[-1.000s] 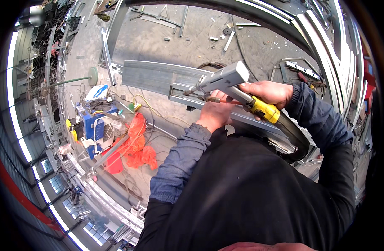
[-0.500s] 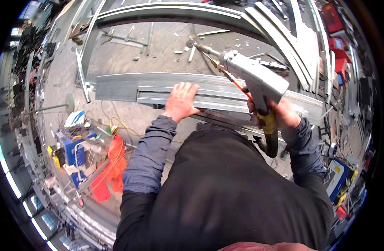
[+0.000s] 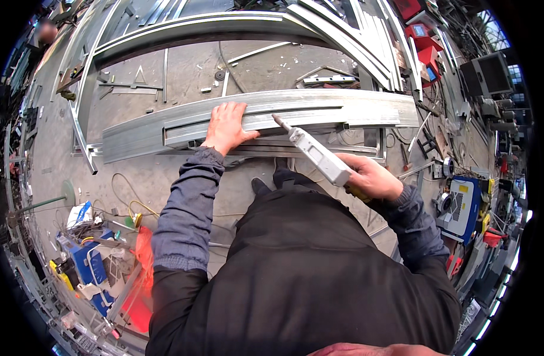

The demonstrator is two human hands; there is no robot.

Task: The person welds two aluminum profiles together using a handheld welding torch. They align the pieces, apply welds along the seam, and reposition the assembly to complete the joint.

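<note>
My left hand (image 3: pixel 227 127) lies flat on a long galvanized steel profile (image 3: pixel 296 114), fingers stretched forward and thumb out to the side. This narrow profile rests on a wider steel channel (image 3: pixel 132 139) that runs across in front of me. My right hand (image 3: pixel 371 177) is wrapped round the handle of a grey pistol-grip power tool (image 3: pixel 320 156), whose grip shows a bit of yellow. The tool's thin metal nose points forward and left, its tip seen over the profile, right of my left hand. Whether the tip touches the steel, I cannot tell.
Beyond the channel stands a large steel frame (image 3: pixel 189 28), with long profiles (image 3: pixel 349 44) stacked at its right. A blue machine (image 3: pixel 85 261) and orange-red sheeting (image 3: pixel 142 255) lie at the left. A blue and white case (image 3: pixel 462 207) is on the right. Hoses and offcuts litter the floor.
The tool has swung down and left from a raised position, its nose now over the profile near my left hand. My left hand stays on the steel. The whole view has shifted.
</note>
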